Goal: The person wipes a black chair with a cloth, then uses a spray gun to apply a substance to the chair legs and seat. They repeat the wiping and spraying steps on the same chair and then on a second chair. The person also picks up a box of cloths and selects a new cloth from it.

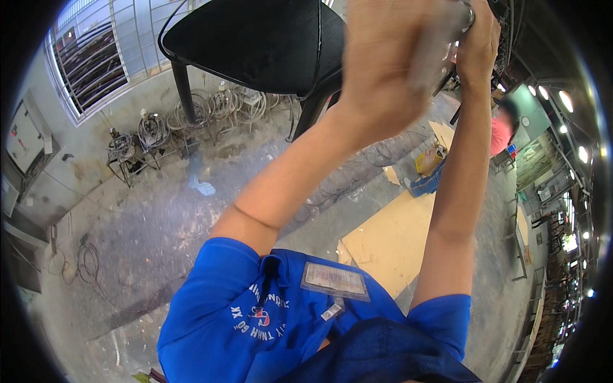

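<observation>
Blurred grey object slants upward-right between left hand and right hand.

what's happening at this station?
A person in a blue shirt has both hands up near a black chair. The left hand is motion-blurred, close to the right hand; a shiny thing shows between them, too blurred to name. Cardboard lies on the floor, and someone in pink is in the background.
</observation>
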`<state>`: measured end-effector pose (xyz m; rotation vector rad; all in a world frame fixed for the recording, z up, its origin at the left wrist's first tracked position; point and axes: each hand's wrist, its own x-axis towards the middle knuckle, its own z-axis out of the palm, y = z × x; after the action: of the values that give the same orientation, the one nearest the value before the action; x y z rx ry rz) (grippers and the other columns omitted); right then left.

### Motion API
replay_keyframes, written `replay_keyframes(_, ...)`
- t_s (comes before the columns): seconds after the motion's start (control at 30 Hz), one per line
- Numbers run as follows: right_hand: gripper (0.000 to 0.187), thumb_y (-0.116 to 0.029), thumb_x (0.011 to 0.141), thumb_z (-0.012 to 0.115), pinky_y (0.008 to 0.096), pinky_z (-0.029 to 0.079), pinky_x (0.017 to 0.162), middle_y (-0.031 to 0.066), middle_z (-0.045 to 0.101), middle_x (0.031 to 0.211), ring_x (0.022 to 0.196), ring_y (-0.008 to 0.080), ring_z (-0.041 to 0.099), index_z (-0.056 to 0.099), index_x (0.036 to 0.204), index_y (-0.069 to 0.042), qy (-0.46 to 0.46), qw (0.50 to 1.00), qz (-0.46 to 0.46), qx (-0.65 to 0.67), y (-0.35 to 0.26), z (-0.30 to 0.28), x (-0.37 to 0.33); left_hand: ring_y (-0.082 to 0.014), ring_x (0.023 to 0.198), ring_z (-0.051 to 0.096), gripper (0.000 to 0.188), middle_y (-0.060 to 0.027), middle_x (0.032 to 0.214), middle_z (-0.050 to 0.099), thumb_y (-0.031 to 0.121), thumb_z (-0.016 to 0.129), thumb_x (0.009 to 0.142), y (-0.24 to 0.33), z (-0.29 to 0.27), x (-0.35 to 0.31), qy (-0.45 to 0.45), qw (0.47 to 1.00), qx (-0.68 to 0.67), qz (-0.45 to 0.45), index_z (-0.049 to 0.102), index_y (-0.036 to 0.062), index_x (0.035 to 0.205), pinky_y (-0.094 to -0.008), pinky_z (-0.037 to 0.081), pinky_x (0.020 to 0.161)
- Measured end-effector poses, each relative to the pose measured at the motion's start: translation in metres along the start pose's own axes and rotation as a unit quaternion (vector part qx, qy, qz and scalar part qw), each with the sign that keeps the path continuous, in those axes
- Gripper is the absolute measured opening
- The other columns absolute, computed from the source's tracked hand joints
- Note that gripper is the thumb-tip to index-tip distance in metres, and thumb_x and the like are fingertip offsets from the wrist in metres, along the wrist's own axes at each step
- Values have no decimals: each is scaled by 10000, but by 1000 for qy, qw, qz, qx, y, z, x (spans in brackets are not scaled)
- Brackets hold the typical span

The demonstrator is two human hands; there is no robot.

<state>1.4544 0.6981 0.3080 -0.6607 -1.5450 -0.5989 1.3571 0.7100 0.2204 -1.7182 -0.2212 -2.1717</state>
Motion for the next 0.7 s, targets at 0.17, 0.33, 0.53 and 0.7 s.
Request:
replay_keyframes(0.17, 330, -250, 955, 455, 276, 449, 770, 26, 583, 910, 870, 102, 546, 555, 1147, -1, -40, 971, 165, 167, 19, 8, -8, -328, 1326, 350, 459, -202, 1388, 402, 193, 372, 983, -2, -25, 6, -88, 980, -146, -100, 328, 9, 1401, -413, 246, 1105)
replay_keyframes(0.33, 384, -191, 932, 370, 310, 423, 954, 157, 638, 1079, 1022, 228, 599, 638, 1052, 57, -57, 996, -13, 74, 49, 2, -26, -308, 1291, 409, 425, -185, 1383, 411, 178, 309, 1015, -25, -124, -61, -37, 889, -384, -245, 319, -9, 1397, -410, 323, 1068)
replay_keyframes(0.53, 438, -231, 911, 389, 324, 438, 941, 189, 628, 1107, 1036, 232, 597, 598, 1093, 108, -53, 945, 105, 307, 31, 11, -28, -206, 1107, 555, 430, -128, 1215, 548, 274, 434, 998, -103, -176, -24, 68, 910, -112, -394, 421, 8, 1335, -347, 443, 947)
replay_keyframes(0.7, 425, -282, 898, 502, 318, 400, 947, 169, 570, 1154, 1056, 217, 548, 567, 1150, 53, -17, 928, 221, 299, -21, -5, -23, -300, 1297, 400, 474, -185, 1396, 425, 257, 406, 983, -176, -109, 14, -254, 914, -168, -269, 347, 75, 1417, -356, 282, 1082)
